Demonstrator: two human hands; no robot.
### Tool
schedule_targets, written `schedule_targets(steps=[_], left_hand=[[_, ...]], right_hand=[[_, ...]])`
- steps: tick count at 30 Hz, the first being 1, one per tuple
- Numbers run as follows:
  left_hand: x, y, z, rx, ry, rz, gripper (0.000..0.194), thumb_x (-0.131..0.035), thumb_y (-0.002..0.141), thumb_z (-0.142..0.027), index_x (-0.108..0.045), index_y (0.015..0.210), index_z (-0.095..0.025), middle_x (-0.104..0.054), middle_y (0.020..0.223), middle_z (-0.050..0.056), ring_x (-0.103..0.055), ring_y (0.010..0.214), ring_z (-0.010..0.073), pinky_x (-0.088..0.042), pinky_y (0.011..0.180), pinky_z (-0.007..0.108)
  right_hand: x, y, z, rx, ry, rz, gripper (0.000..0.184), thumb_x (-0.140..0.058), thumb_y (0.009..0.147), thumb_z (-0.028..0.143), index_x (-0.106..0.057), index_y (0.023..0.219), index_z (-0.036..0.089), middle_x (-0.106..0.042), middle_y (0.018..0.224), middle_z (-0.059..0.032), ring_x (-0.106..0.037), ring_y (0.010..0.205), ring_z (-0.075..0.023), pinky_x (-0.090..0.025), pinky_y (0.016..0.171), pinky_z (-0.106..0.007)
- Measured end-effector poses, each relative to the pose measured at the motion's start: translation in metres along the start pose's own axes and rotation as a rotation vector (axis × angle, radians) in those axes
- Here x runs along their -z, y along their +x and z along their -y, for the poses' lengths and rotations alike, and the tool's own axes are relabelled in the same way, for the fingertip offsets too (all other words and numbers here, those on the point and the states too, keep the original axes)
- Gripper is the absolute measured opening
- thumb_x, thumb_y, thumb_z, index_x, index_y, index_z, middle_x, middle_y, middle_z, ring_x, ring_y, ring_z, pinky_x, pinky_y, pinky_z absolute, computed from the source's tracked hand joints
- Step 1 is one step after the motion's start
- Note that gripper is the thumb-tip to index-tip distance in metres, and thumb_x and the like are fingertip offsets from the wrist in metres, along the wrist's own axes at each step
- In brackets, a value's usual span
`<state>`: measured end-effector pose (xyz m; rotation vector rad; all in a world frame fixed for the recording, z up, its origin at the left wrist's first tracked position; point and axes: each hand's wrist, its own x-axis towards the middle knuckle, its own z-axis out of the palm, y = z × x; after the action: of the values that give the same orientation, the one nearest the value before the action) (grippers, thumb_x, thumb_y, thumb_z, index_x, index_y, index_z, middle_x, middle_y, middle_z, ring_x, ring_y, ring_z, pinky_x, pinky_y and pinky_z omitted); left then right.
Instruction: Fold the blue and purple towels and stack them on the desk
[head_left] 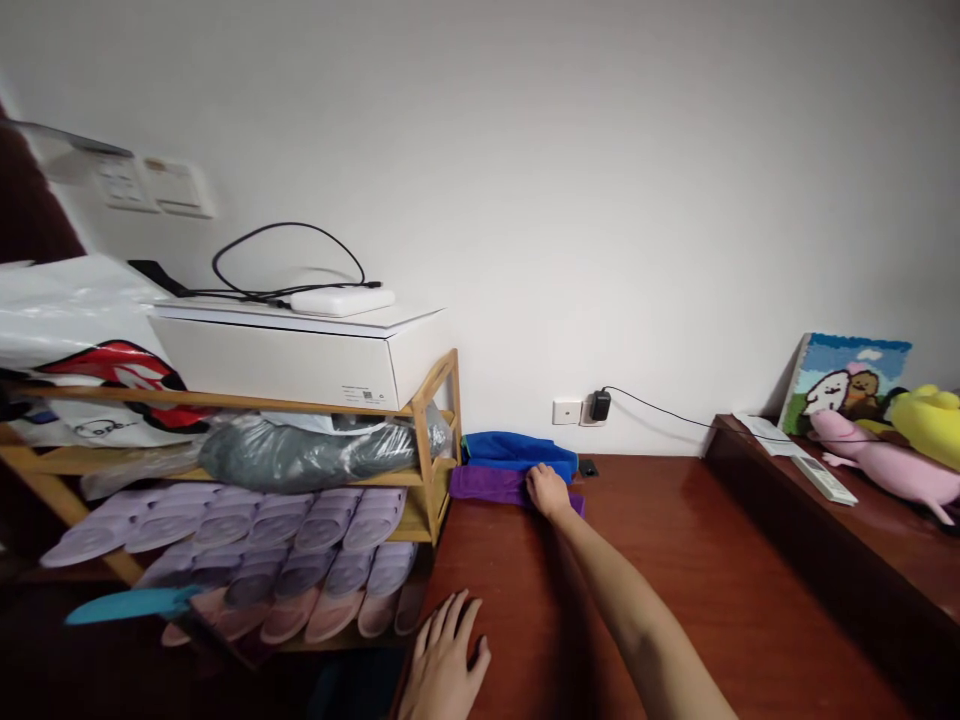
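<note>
"At one o'clock from our left hand [445, 660], what do we touch?"
"Purple cloth [489, 486], our right hand [549, 491] curled on it; we cannot tell if it grips. Our left spreads, fingers apart, over the desk [660, 530]."

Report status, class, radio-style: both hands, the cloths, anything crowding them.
Left hand open, at tabletop's near left edge. Right hand on purple cloth, grip unclear. Blue cloth directly behind; wooden rack close on left.

The right hand [548, 492] touches a purple cloth [487, 485], the left hand [447, 662] spread over the tabletop [667, 540].
</note>
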<state>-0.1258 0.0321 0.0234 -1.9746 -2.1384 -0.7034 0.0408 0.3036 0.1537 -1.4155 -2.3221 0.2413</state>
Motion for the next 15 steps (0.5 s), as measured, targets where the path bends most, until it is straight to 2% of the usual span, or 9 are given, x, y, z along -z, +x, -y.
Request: schedule_targets(steps=[3, 5, 7, 10, 12, 15], left_hand=[[0.001, 0.002, -0.002, 0.015, -0.006, 0.008, 0.052, -0.053, 0.094, -0.033, -0.066, 0.144, -0.029, -0.065, 0.153, 0.006, -0.058, 0.142, 0.0274, -0.045, 0.120, 0.048], [0.004, 0.004, -0.004, 0.021, -0.009, 0.019, 0.052, -0.052, 0.093, -0.033, -0.066, 0.143, -0.029, -0.065, 0.153, 0.006, -0.057, 0.142, 0.0275, -0.044, 0.120, 0.049], [0.008, 0.007, -0.006, 0.024, -0.010, 0.035, 0.051, -0.051, 0.093, -0.033, -0.067, 0.142, -0.027, -0.065, 0.153, 0.008, -0.057, 0.143, 0.0282, -0.044, 0.120, 0.049], [0.017, 0.013, -0.011, 0.020, -0.019, 0.067, 0.051, -0.048, 0.095, -0.034, -0.069, 0.140, -0.024, -0.066, 0.152, 0.010, -0.057, 0.143, 0.0291, -0.044, 0.119, 0.050], [0.024, 0.016, -0.014, 0.019, -0.035, 0.089, 0.050, -0.046, 0.097, -0.037, -0.070, 0.139, -0.023, -0.066, 0.151, 0.011, -0.057, 0.144, 0.0291, -0.043, 0.121, 0.050], [0.033, 0.019, -0.019, 0.037, -0.086, 0.121, 0.052, -0.046, 0.098, -0.047, -0.071, 0.137, -0.023, -0.066, 0.152, 0.011, -0.054, 0.146, 0.0293, -0.038, 0.124, 0.050]], right_hand=[[0.034, 0.000, 0.016, -0.043, 0.077, -0.087, 0.029, -0.038, 0.111, 0.026, -0.066, 0.115, 0.021, -0.072, 0.116, -0.0105, -0.068, 0.105, -0.0229, -0.049, 0.090, -0.031], [0.072, -0.003, 0.031, -0.046, 0.131, -0.153, 0.036, -0.027, 0.114, 0.030, -0.060, 0.125, 0.022, -0.072, 0.114, -0.0096, -0.069, 0.101, -0.0223, -0.049, 0.088, -0.032], [0.123, -0.013, 0.049, 0.038, 0.244, -0.228, 0.038, -0.024, 0.114, 0.037, -0.056, 0.130, 0.023, -0.073, 0.103, -0.0062, -0.070, 0.091, -0.0222, -0.049, 0.084, -0.032], [0.211, -0.043, 0.077, 0.289, 0.426, -0.306, 0.036, -0.033, 0.112, 0.049, -0.056, 0.127, 0.025, -0.069, 0.084, 0.0005, -0.064, 0.073, -0.0216, -0.046, 0.075, -0.031], [0.268, -0.070, 0.091, 0.397, 0.419, -0.306, 0.034, -0.039, 0.110, 0.051, -0.058, 0.121, 0.025, -0.065, 0.078, 0.0029, -0.061, 0.068, -0.0201, -0.043, 0.072, -0.030], [0.338, -0.111, 0.102, 0.437, 0.343, -0.314, 0.030, -0.043, 0.108, 0.048, -0.059, 0.117, 0.025, -0.064, 0.076, 0.0036, -0.058, 0.066, -0.0186, -0.041, 0.071, -0.028]])
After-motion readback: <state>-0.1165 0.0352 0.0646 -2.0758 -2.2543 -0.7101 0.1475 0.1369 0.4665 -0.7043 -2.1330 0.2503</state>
